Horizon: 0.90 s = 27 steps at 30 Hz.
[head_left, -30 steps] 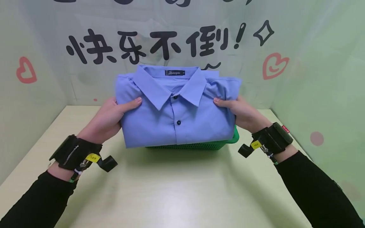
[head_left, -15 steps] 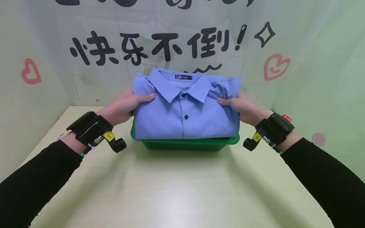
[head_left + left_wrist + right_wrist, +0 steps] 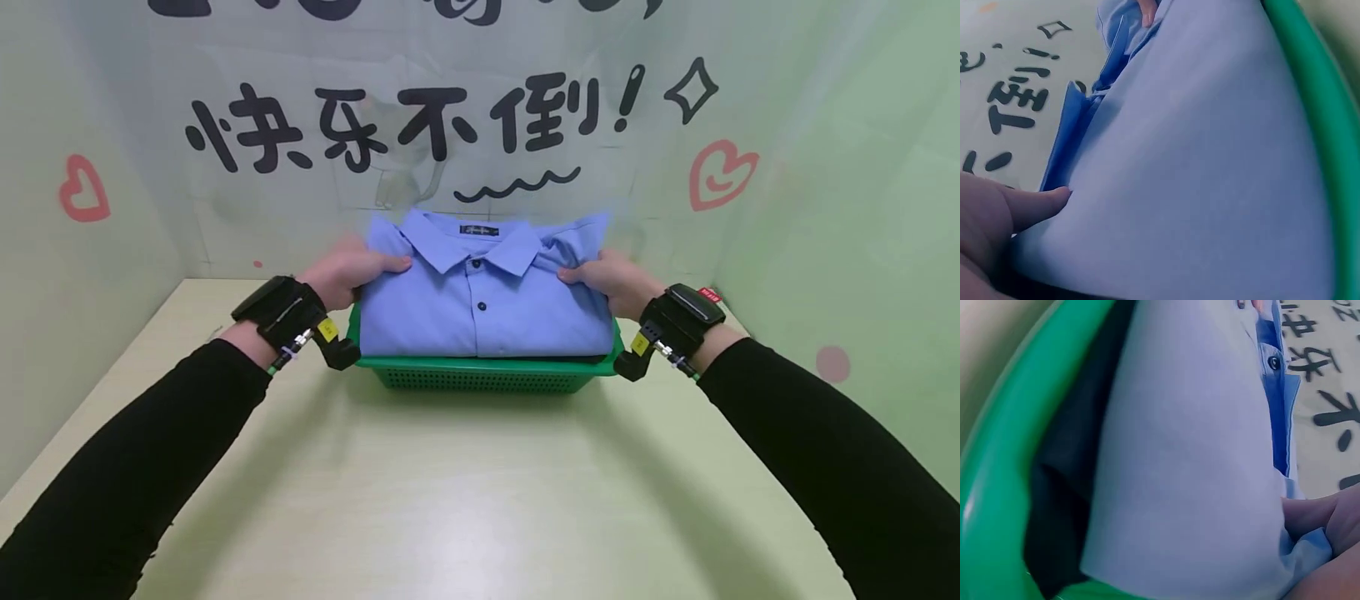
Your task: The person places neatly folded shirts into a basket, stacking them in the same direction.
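Observation:
A folded light blue shirt (image 3: 525, 312) with collar, dark buttons and a black neck label lies over a green plastic basket (image 3: 480, 382), its front edge just inside the rim. My left hand (image 3: 347, 271) grips the shirt's left side, thumb on top and the other fingers hidden beneath. On the opposite side my right hand (image 3: 611, 282) pinches the shirt near the shoulder, thumb on the front. In the right wrist view a piece of black cloth (image 3: 1063, 506) shows between the shirt and the basket's green rim (image 3: 997, 487).
The basket stands on a pale wooden table (image 3: 465, 483) near its back edge. Behind it hangs a printed wall sheet (image 3: 300, 200) with black characters and red hearts. Side panels close in at left and right.
Both hands have lowered the shirt, and the left hand has shifted right. The shirt now lies flatter over the basket, and more of the basket's front shows.

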Available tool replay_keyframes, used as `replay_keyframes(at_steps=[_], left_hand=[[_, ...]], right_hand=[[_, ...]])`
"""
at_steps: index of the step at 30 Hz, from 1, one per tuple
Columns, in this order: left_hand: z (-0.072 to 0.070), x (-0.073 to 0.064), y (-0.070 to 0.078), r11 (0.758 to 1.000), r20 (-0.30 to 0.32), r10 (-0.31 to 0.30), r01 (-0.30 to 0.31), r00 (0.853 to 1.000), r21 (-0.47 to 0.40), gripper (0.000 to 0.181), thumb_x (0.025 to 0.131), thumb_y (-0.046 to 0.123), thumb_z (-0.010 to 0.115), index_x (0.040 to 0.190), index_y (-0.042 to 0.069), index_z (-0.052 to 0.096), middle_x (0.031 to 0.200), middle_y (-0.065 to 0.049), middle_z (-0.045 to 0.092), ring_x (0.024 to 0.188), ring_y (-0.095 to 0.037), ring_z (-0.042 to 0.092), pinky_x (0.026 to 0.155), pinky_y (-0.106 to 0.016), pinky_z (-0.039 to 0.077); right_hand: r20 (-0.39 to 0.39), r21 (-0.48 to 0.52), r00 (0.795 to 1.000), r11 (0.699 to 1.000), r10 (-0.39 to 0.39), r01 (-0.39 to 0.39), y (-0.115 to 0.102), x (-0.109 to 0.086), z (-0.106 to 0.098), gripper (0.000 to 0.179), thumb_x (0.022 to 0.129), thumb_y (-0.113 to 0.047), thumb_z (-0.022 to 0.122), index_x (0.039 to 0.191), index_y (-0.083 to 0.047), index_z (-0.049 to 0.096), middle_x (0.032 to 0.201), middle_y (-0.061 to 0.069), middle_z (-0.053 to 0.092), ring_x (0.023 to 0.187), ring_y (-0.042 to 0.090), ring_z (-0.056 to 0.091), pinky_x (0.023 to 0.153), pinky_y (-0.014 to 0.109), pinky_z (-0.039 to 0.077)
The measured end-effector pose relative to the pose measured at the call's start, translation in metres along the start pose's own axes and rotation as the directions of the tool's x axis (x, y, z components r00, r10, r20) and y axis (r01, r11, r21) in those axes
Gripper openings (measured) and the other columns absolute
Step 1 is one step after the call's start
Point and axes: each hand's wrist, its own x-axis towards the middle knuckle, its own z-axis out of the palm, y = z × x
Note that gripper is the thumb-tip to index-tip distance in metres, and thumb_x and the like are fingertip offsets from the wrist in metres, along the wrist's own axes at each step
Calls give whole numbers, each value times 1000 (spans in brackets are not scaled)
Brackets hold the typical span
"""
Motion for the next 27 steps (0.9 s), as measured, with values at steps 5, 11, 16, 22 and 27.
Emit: replay_keyframes(at_steps=[5, 11, 16, 22, 27], left_hand=[[1, 15, -6, 988, -7, -84, 85, 996, 129, 41, 97, 18, 65, 121, -6, 44, 129, -19, 45, 119, -34, 49, 102, -46, 41], [0, 23, -5, 948, -9, -145, 141, 989, 286, 64, 99, 21, 60, 145, -10, 29, 146, -24, 36, 130, -38, 41, 107, -48, 36], [3, 29, -4, 880, -4, -117, 106, 993, 463, 61, 101, 24, 55, 145, -11, 29, 145, -25, 37, 127, -38, 42, 103, -48, 39], [1, 31, -11, 813, 19, -53, 32, 998, 581, 45, 103, 26, 51, 129, -10, 41, 122, -21, 42, 103, -32, 44, 83, -38, 42], [-4, 32, -17, 843, 62, -58, 16, 996, 537, 49, 104, 25, 49, 136, -11, 36, 128, -21, 39, 109, -32, 42, 92, -40, 41]], right_hand=[[-11, -45, 999, 998, 33, -34, 6, 9, 4, 55, 98, -10, 62, 141, 3, 30, 132, 14, 36, 123, 29, 38, 109, 45, 32], [-17, -107, 999, 993, 39, -40, 11, 11, 6, 46, 97, -7, 62, 132, 3, 34, 121, 12, 36, 116, 28, 38, 106, 43, 34], [-30, -137, 998, 989, 58, -62, 15, 10, 5, 36, 95, -2, 60, 123, 4, 37, 115, 11, 34, 110, 27, 38, 99, 39, 37], [57, -20, 993, 995, 101, -100, 23, 11, 0, 43, 89, 9, 63, 120, 1, 34, 115, 9, 34, 112, 27, 39, 102, 41, 38], [158, 82, 983, 991, 91, -105, 28, 14, -3, 45, 84, 20, 60, 117, 0, 36, 119, 9, 36, 115, 27, 39, 108, 43, 32]])
